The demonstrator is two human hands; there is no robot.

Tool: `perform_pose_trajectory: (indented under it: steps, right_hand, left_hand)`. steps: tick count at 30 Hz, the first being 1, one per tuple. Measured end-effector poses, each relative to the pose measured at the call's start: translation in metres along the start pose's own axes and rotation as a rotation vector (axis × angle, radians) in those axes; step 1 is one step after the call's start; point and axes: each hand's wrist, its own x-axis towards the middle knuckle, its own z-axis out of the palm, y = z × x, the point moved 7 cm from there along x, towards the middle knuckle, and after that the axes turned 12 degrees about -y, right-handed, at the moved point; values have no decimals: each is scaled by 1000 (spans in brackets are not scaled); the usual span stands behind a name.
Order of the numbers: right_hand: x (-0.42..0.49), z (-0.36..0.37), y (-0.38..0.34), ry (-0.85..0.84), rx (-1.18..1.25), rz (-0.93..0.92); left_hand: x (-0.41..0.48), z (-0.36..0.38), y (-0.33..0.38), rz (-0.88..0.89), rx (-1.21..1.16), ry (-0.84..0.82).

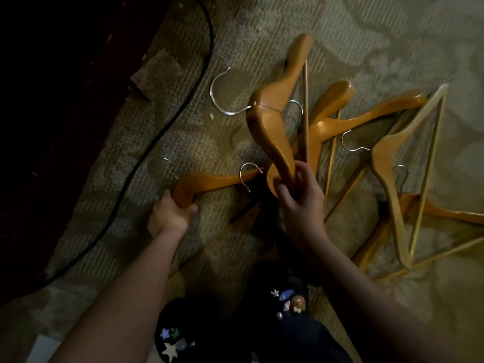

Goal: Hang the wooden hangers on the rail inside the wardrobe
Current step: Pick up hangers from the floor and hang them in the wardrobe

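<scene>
Several wooden hangers with metal hooks lie in a loose pile on the patterned carpet. My left hand grips the shoulder end of an orange-brown hanger at the lower left of the pile. My right hand is closed around the lower arm of a larger orange-brown hanger whose hook points left. A paler hanger lies to the right, over other orange ones. The wardrobe rail is not in view.
A black cable curves across the carpet on the left, beside a dark wooden edge. Dark shoes with small charms stand at the bottom centre. More hangers extend to the right edge.
</scene>
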Motion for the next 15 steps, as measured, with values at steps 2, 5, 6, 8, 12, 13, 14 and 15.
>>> perform_pose_trajectory:
  steps: [2, 5, 6, 8, 12, 13, 14, 15]
  right_hand:
    - [-4, -4, -2, 24, 7, 8]
    - [-13, -12, -7, 20, 2, 65]
    - [-17, -16, -9, 6, -27, 79]
    - [-25, -23, -15, -40, -96, 113]
    - [-49, -36, -36, -119, -107, 153]
    - [-57, -41, -42, -120, -87, 161]
    - [-66, -45, -49, -113, -67, 167]
    - [-74, -51, -56, -95, -54, 170]
  left_hand:
    - [-14, -6, -1, 115, -131, 9]
    - [-41, -15, -2, 208, -364, -121]
    - [-49, -16, -2, 203, -372, -194]
    - [-66, -18, -5, 163, -398, -316]
    - [-103, -43, -16, 119, -615, -422]
    - [-114, -51, -19, 127, -658, -436]
    - [-126, -61, -22, 131, -700, -437]
    - [-138, -70, -26, 133, -742, -430]
